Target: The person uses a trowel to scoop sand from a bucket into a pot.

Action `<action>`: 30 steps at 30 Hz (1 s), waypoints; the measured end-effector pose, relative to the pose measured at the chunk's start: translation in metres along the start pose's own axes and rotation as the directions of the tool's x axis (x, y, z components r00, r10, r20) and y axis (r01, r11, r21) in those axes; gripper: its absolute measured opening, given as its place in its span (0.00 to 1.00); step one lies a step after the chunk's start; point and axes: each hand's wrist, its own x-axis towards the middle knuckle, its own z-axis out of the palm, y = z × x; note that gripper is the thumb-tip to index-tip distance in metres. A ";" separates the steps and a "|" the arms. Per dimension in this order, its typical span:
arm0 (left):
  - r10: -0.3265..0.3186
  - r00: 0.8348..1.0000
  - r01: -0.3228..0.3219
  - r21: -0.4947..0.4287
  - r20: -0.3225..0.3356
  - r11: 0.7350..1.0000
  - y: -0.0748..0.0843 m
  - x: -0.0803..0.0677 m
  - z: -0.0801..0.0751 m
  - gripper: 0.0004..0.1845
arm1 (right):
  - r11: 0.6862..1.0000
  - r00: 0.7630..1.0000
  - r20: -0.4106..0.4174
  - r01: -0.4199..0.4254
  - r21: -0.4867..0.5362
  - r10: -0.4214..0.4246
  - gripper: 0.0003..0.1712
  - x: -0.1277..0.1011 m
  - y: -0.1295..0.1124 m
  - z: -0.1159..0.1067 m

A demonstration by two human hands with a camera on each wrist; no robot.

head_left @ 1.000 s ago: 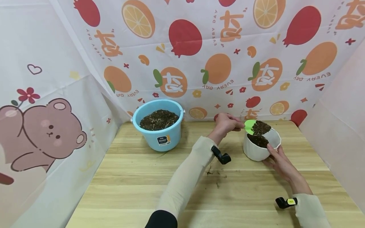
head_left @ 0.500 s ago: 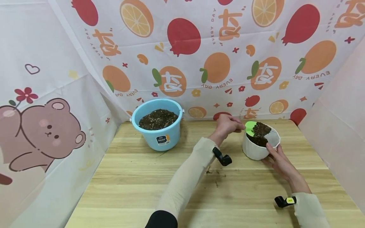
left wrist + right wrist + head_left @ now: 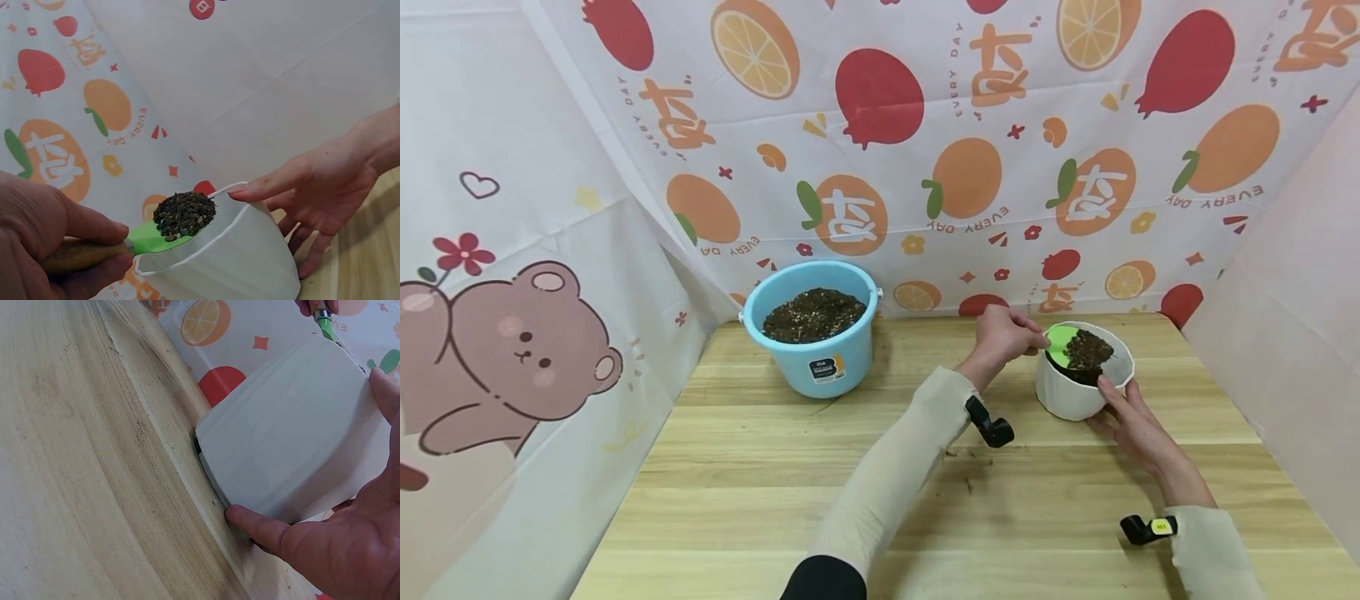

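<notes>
A white ribbed flower pot (image 3: 1075, 398) stands on the wooden table (image 3: 760, 467), partly filled with dark soil. My left hand (image 3: 1002, 333) grips the wooden handle of a small green trowel (image 3: 1062, 343) heaped with soil (image 3: 1086, 350), held over the pot's mouth. In the left wrist view the trowel (image 3: 153, 237) rests at the pot's (image 3: 231, 262) rim with its soil load (image 3: 184, 215). My right hand (image 3: 1127, 417) cups the pot's near right side, forefinger on the rim. The right wrist view shows that hand (image 3: 337, 547) around the pot (image 3: 287, 450).
A light blue bucket (image 3: 816, 350) full of soil stands at the back left of the table. Fruit-print cloth (image 3: 925, 150) hangs behind, a bear-print sheet (image 3: 512, 333) on the left and a plain sheet on the right. A few soil crumbs (image 3: 966, 467) lie on the table.
The loaded trowel has sunk lower, from above the pot's rim down into its mouth. My right hand has stayed on the pot.
</notes>
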 end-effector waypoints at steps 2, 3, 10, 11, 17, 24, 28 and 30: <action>0.009 1.000 -0.009 0.024 -0.004 1.000 0.000 -0.001 0.002 0.08 | 1.000 1.000 0.002 0.001 0.006 -0.001 0.43 0.000 0.000 -0.001; 0.013 1.000 -0.013 0.033 -0.005 0.999 -0.001 -0.002 0.002 0.08 | 1.000 1.000 0.002 0.003 0.007 -0.003 0.43 0.000 0.000 -0.001; 0.020 1.000 -0.020 0.045 -0.007 0.999 -0.001 -0.006 0.010 0.07 | 1.000 1.000 0.005 -0.003 -0.021 0.003 0.43 -0.001 0.000 -0.002; 0.023 1.000 -0.022 0.052 -0.011 0.998 -0.001 -0.007 0.011 0.07 | 1.000 1.000 0.007 -0.004 -0.024 0.004 0.43 -0.001 0.000 -0.002; 0.040 0.999 -0.037 0.111 -0.022 0.993 -0.002 -0.008 0.017 0.07 | 1.000 1.000 0.009 -0.007 -0.031 0.007 0.42 -0.002 0.001 -0.003; 0.088 0.996 -0.084 0.159 -0.018 0.984 -0.005 -0.010 0.022 0.07 | 0.999 1.000 -0.003 -0.013 -0.045 0.013 0.43 -0.002 0.001 -0.001; 0.126 0.992 -0.120 0.178 -0.018 0.977 -0.007 -0.011 0.024 0.07 | 0.999 1.000 -0.007 -0.016 -0.042 0.015 0.43 -0.001 -0.001 0.000; 0.141 0.990 -0.134 0.189 -0.020 0.973 -0.007 -0.012 0.024 0.07 | 0.999 1.000 -0.009 -0.019 -0.042 0.019 0.44 -0.001 -0.001 0.000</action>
